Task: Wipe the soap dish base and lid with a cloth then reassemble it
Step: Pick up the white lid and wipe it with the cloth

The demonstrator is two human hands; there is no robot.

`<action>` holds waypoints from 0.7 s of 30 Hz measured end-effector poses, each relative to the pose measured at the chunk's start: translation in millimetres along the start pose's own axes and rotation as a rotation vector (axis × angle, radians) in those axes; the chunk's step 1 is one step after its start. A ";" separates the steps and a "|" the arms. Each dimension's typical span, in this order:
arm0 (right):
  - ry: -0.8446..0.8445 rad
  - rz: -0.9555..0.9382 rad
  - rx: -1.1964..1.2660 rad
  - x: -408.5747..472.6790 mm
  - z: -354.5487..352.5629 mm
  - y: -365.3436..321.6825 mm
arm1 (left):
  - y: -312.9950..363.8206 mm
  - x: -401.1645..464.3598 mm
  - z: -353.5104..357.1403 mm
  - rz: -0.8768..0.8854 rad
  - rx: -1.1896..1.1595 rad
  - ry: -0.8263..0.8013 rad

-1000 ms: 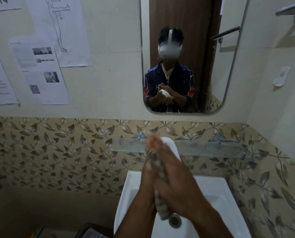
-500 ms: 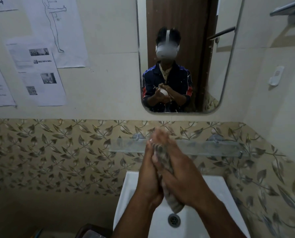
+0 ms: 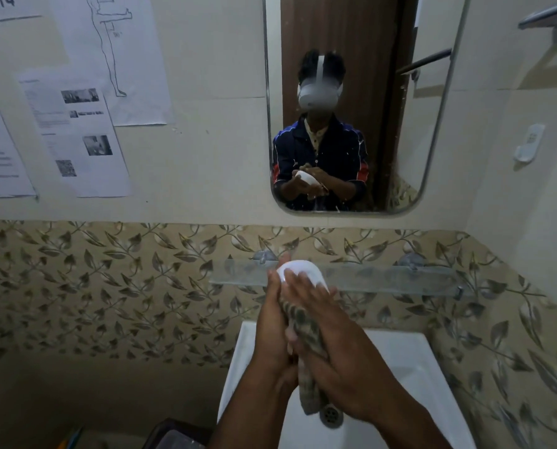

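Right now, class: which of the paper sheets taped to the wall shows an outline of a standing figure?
The upper sheet, nearest the mirror. It alone bears a line-drawn figure; the others carry printed text and small photos.

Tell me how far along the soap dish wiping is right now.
Midway, by the look of it. The left hand holds one white soap dish piece over the sink, and the right hand presses the checked cloth against it. Whether that piece is the base or the lid I cannot tell. The other piece is out of view, so reassembly is not yet done.
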State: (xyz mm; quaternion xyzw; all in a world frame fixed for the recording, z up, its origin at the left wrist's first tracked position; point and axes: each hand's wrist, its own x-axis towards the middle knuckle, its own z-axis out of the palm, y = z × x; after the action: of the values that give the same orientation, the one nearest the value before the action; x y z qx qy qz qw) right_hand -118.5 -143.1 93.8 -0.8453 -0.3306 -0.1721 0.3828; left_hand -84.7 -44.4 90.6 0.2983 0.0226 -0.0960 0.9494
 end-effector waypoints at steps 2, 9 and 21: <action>0.042 -0.078 -0.050 -14.9 8.1 13.5 | 9.3 3.3 -4.6 -0.010 -0.023 0.037; 0.244 0.212 0.168 -18.7 18.0 29.8 | -8.0 28.1 -20.8 0.063 0.017 0.282; 0.451 0.893 0.656 -15.0 3.4 37.9 | -11.3 16.1 -15.8 0.398 0.431 0.148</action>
State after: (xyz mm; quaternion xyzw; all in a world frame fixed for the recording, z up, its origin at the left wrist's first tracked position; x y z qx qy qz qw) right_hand -102.9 -165.4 63.2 -0.6828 0.1100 -0.0586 0.7199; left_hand -71.0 -47.1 69.7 0.4978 0.0119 0.1112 0.8601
